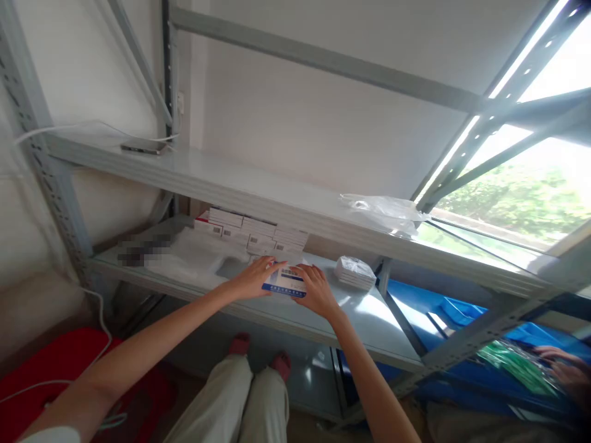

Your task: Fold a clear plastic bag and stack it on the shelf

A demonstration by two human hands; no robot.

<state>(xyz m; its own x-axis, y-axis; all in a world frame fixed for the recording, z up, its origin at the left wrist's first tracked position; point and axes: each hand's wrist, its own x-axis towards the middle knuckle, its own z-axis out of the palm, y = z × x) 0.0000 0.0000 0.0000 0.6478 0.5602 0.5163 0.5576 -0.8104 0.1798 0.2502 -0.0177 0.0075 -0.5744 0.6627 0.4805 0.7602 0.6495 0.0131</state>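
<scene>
Far on the left, a thin gray gadget [143, 146] lies on the top shelf [258, 184] with a white cord running to it. Below it, on the lower shelf [369, 326], a sheet of clear plastic [194, 261] is spread out flat. Just behind it, small white boxes [256, 234] are stacked in a row against the back. The left hand [252, 278] comes next, with its fingers stretched out and resting on the left edge of a small white and blue box [285, 282]. This box lies flat on the lower shelf, right in front of the stack. The right hand [316, 289] has its fingers spread on the box's right side. Near it sits a wrapped white packet [354, 272]. A crumpled clear bag [383, 212] lies on the top shelf. Far right, low down, another person's hand [566, 366] is by blue and green stuff.
</scene>
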